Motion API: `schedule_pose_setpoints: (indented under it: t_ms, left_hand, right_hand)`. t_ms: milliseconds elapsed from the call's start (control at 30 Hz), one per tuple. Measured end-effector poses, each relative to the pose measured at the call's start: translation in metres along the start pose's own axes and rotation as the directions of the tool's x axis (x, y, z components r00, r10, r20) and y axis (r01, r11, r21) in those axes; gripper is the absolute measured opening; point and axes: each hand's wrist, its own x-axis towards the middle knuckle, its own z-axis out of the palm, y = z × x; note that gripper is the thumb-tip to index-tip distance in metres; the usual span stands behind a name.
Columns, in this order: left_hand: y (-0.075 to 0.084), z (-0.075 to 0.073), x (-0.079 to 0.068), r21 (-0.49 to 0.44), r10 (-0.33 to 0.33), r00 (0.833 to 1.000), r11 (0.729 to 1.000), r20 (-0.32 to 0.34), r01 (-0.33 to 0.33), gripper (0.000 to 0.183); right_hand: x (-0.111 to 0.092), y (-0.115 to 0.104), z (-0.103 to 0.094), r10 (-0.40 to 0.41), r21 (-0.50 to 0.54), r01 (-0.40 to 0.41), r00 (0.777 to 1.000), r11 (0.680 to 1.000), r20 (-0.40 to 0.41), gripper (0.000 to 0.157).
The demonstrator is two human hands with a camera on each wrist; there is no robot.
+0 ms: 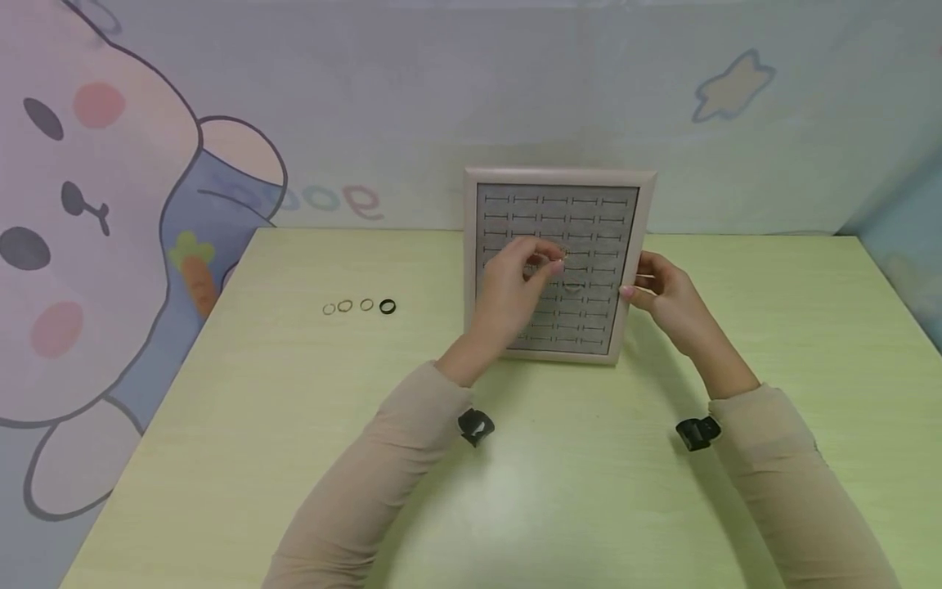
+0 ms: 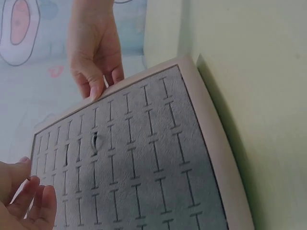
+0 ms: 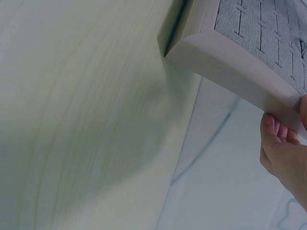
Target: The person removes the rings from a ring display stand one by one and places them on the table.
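Observation:
A ring display board [image 1: 557, 176] with a pale frame and grey slotted padding stands upright on the table. My right hand [image 1: 666, 294] grips its right edge, thumb on the front and fingers behind. In front of the padding, my left hand [image 1: 511, 286] pinches a thin gold-coloured ring [image 1: 563, 258] between thumb and fingertips, close to a slot; most of the ring is hidden by the fingers. Another ring [image 2: 94, 143] sits in a slot near the middle of the padding. In the right wrist view, the right hand [image 3: 283, 146] holds the side of the frame.
Several rings lie in a row on the table left of the board, among them a black ring [image 1: 387, 307] and a thin ring [image 1: 366, 304]. The pale yellow-green table [image 1: 294, 425] ends at a cartoon-printed backdrop [image 1: 368, 98] behind the board.

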Motion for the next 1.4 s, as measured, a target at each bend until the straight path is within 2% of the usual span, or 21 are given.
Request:
schedule_pose_setpoints:
  t_ms: [267, 533, 767, 1033, 1200, 1400]
  left_hand:
    - [-0.011, -0.027, 0.000, -0.011, -0.030, 0.996, 1.000, -0.083, 0.029, 0.032]
    - [-0.027, -0.055, -0.001, 0.009, -0.068, 0.981, 0.997, -0.181, 0.071, 0.033]
    - [-0.048, -0.080, -0.003, 0.030, -0.117, 0.957, 0.991, -0.264, 0.130, 0.034]
    - [-0.078, -0.102, -0.009, 0.038, -0.199, 0.932, 0.975, -0.302, 0.220, 0.033]
    - [-0.100, -0.114, -0.013, 0.064, -0.253, 0.913, 0.956, -0.320, 0.288, 0.033]
    - [-0.128, -0.132, -0.022, 0.110, -0.324, 0.875, 0.916, -0.359, 0.385, 0.033]
  right_hand:
    - [-0.001, 0.000, 0.001, -0.010, 0.005, 0.010, 1.000, 1.000, -0.001, 0.057]
    - [-0.001, 0.000, 0.001, -0.012, 0.011, 0.012, 1.000, 1.000, 0.000, 0.056]
    - [-0.002, -0.001, 0.002, 0.016, 0.004, -0.016, 1.000, 1.000, 0.002, 0.057]
    - [-0.002, -0.002, 0.002, 0.019, 0.006, -0.019, 1.000, 1.000, -0.005, 0.057]
    - [-0.002, -0.001, 0.002, 0.017, 0.015, -0.017, 1.000, 1.000, -0.001, 0.057]
    - [0.000, 0.001, 0.002, 0.015, 0.014, -0.015, 1.000, 1.000, 0.002, 0.057]
